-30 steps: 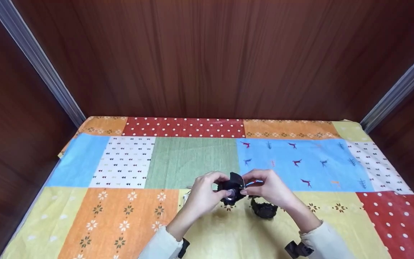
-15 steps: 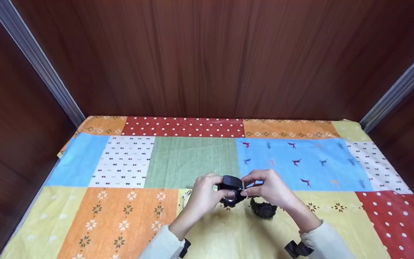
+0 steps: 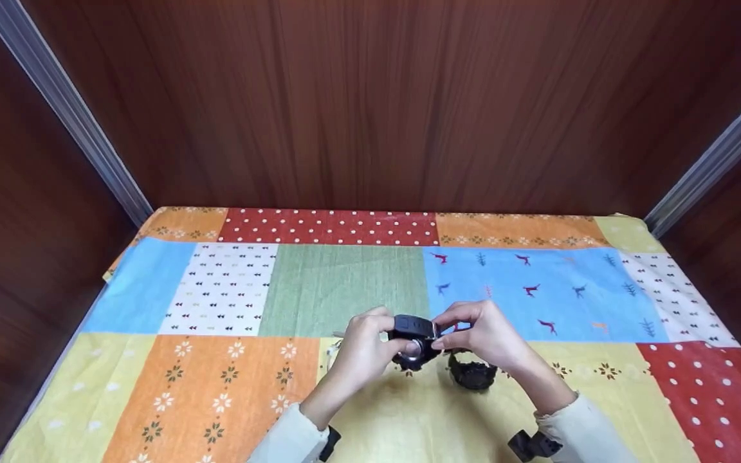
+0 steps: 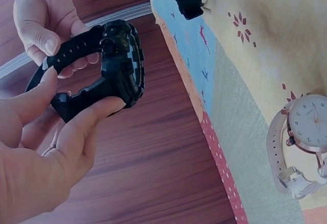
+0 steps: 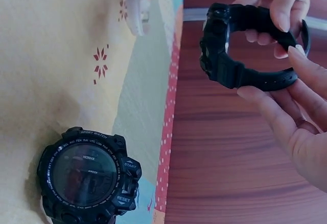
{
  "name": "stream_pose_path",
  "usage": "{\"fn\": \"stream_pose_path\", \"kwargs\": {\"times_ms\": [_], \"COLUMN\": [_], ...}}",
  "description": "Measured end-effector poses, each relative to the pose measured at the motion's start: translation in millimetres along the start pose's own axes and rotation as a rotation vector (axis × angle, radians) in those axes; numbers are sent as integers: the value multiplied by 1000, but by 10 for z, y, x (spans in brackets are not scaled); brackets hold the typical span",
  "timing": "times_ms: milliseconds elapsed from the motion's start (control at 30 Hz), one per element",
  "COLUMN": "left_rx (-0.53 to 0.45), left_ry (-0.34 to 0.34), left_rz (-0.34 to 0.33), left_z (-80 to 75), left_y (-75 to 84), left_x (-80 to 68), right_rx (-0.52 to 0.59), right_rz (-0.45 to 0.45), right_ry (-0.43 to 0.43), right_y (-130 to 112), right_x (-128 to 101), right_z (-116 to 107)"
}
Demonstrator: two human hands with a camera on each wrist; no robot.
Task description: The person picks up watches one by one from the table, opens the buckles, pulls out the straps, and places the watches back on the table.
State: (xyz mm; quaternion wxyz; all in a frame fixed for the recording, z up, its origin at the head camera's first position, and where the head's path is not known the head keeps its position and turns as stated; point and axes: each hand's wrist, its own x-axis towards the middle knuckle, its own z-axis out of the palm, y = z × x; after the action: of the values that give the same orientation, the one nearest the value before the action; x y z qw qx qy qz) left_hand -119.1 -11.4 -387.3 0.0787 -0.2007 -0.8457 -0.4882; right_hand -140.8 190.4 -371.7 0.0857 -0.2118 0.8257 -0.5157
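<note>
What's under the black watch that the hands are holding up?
The held black watch hangs above the patchwork cloth, over a yellow patch. A second black watch lies to its right and a white-faced watch to its left. The hands hide the spot directly beneath.
</note>
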Motion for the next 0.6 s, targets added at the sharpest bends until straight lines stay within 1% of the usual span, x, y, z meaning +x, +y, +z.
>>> {"fn": "stream_pose_path", "kwargs": {"times_ms": [200,467,600], "left_rx": [-3,-13,-16], "left_ry": [-22,-25,-27], "left_rz": [-3,18,28], "left_z": [-8,-46,-71], "left_y": [-14,-8,-17], "left_x": [-8,3,7], "right_rx": [-4,46,46], "right_rz": [7,-1,4], "right_ry": [-8,-27,-39], "right_y": [10,13,22], "right_x": [-5,-11,-10], "right_z": [3,-41,-47]}}
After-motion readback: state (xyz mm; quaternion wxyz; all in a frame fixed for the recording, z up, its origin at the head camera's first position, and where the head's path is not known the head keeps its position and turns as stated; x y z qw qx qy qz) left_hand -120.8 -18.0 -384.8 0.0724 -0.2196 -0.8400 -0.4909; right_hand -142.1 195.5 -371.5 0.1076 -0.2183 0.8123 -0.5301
